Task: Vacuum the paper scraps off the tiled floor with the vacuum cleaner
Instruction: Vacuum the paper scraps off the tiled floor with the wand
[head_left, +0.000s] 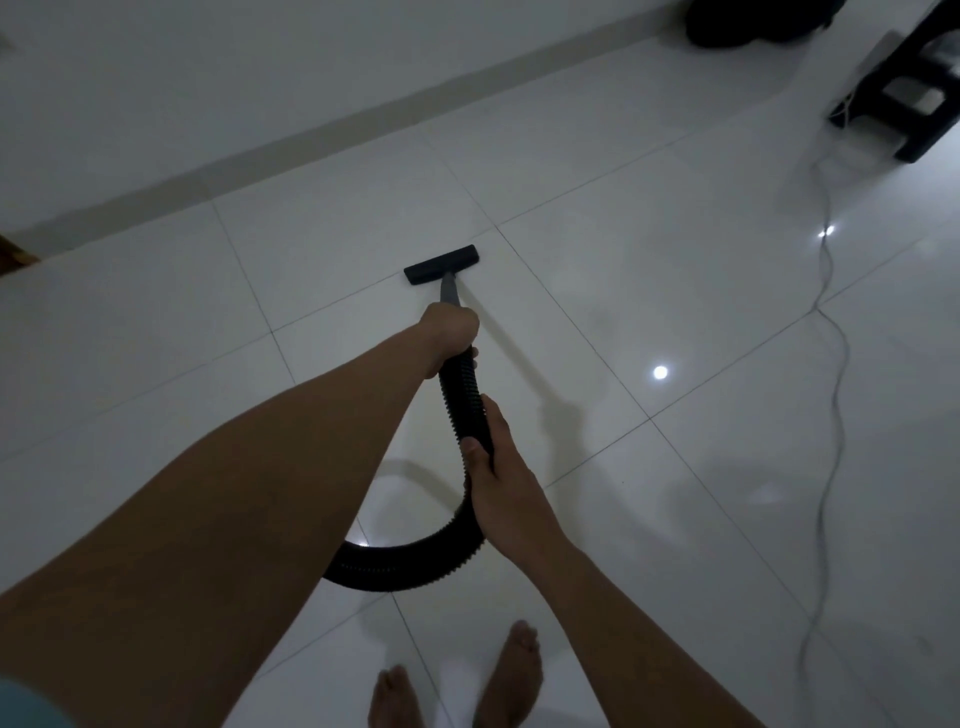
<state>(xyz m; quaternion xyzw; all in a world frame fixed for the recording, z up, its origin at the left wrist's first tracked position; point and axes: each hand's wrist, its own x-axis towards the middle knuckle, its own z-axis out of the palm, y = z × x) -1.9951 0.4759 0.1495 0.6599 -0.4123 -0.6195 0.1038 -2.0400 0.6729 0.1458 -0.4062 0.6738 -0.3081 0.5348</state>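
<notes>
The black floor nozzle (441, 264) of the vacuum cleaner lies flat on the white tiled floor (649, 291), on a grey wand (450, 292). My left hand (451, 332) grips the wand's top end where the ribbed black hose (460, 395) begins. Lower down, my right hand (496, 470) grips the hose, which loops down and left behind my left forearm. No paper scraps show on the tiles around the nozzle.
A thin white cable (831, 374) snakes across the floor on the right, from a black stand (904, 98) at the top right. A dark bulky object (748, 23) sits by the white wall (208, 78). My bare feet (467, 686) stand at the bottom edge.
</notes>
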